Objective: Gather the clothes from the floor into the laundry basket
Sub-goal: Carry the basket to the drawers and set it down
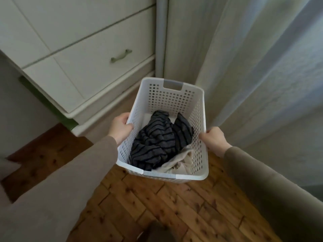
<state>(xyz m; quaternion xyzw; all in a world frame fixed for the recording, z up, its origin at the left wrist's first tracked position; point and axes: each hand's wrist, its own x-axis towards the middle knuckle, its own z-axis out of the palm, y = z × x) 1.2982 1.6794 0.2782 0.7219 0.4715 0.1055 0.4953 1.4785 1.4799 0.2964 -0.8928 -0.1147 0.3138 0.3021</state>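
A white perforated laundry basket [173, 100] is in the middle of the view, over the wooden floor. Inside it lies a grey garment with dark stripes [157, 142] and, at the near right corner, a cream cloth [180, 163]. My left hand [120, 127] grips the basket's left rim. On the opposite side, my right hand [213, 138] grips the right rim. Both forearms wear beige-brown sleeves. No clothes show on the visible floor.
A white chest of drawers [78, 55] stands to the left and behind the basket. Pale curtains [253, 75] hang at the right, close to the basket's right side. Knotty wooden floorboards [166, 206] fill the foreground. A dark shape [157, 231] sits at the bottom edge.
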